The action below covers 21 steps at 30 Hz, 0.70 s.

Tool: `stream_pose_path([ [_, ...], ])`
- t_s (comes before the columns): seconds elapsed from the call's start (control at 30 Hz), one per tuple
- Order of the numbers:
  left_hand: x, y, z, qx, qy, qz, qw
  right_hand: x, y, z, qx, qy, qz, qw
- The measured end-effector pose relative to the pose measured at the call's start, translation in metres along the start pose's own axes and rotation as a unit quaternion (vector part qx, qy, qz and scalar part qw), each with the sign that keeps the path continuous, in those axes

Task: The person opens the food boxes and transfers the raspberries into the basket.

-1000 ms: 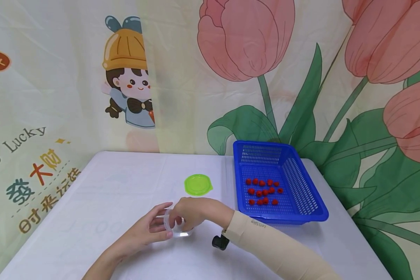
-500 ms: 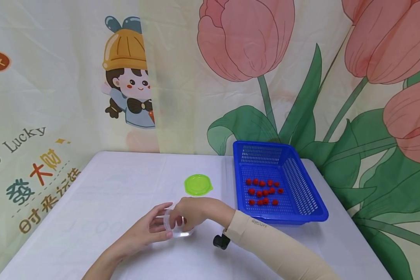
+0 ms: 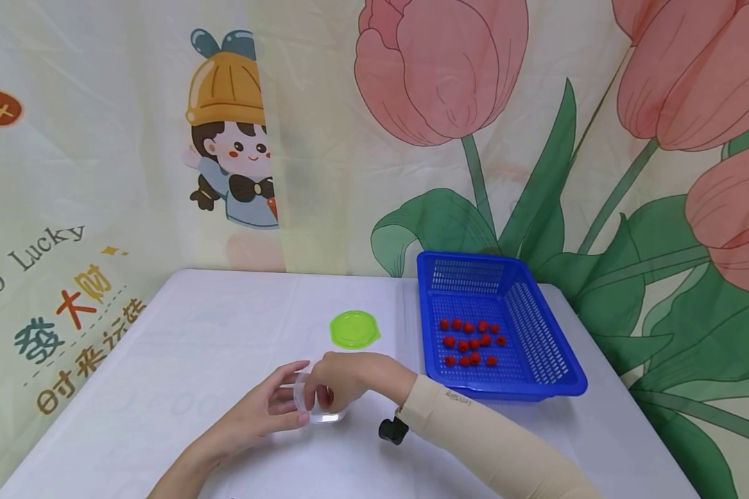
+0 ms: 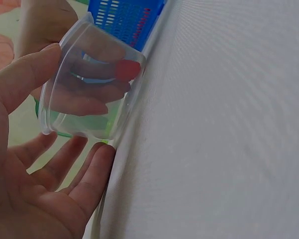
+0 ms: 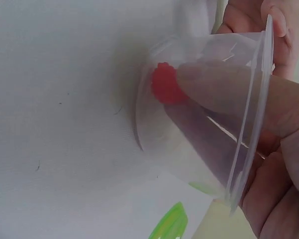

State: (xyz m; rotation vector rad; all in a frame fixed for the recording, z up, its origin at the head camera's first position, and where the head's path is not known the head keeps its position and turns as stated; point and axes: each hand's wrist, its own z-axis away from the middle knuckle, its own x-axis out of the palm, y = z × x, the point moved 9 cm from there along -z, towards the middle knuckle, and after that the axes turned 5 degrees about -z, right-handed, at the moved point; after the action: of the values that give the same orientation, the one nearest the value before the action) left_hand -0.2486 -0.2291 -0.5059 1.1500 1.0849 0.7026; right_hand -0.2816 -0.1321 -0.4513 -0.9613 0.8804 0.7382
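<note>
A clear plastic cup [image 3: 327,417] stands on the white table in front of the person. My left hand [image 3: 276,407] holds it from the left, thumb on one side of the rim and fingers on the other. From above, my right hand [image 3: 340,378] reaches into the cup. Through the clear wall in the right wrist view, its thumb and finger pinch a red raspberry [image 5: 165,85] close to the bottom. The left wrist view shows the same raspberry [image 4: 128,70] at the fingertips, low in the cup. In the head view it is hidden behind the right hand.
A lime-green lid [image 3: 354,329] lies flat beyond the cup. To the right stands a blue basket [image 3: 539,346] with several red raspberries [image 3: 474,344] in loose rows on its floor. A printed curtain [image 3: 324,173] hangs behind the white table [image 3: 243,312].
Both hands keep almost the same place at the cup, with the right fingers still inside it. The raspberries in the basket and the lid stay where they were.
</note>
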Motion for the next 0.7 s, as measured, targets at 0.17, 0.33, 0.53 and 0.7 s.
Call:
stream_pose_path([
  [0.17,0.0007,0.0005,0.0001,0.000,-0.002,0.001,1.0000,0.0011,0.0014,0.0004,-0.005,0.002,-0.006,1.000],
  [0.33,0.0009,0.0028,0.0012,0.010,-0.001,-0.005,0.9999,0.0027,0.0031,-0.0004,0.000,0.002,-0.004,1.000],
  [0.53,0.0008,0.0026,0.0012,0.008,-0.002,0.003,1.0000,0.0034,0.0027,-0.0018,-0.009,0.003,-0.007,1.000],
  [0.7,0.0020,0.0043,0.0013,0.019,-0.007,0.004,0.9998,0.0011,0.0026,-0.0015,-0.019,0.009,-0.019,1.000],
])
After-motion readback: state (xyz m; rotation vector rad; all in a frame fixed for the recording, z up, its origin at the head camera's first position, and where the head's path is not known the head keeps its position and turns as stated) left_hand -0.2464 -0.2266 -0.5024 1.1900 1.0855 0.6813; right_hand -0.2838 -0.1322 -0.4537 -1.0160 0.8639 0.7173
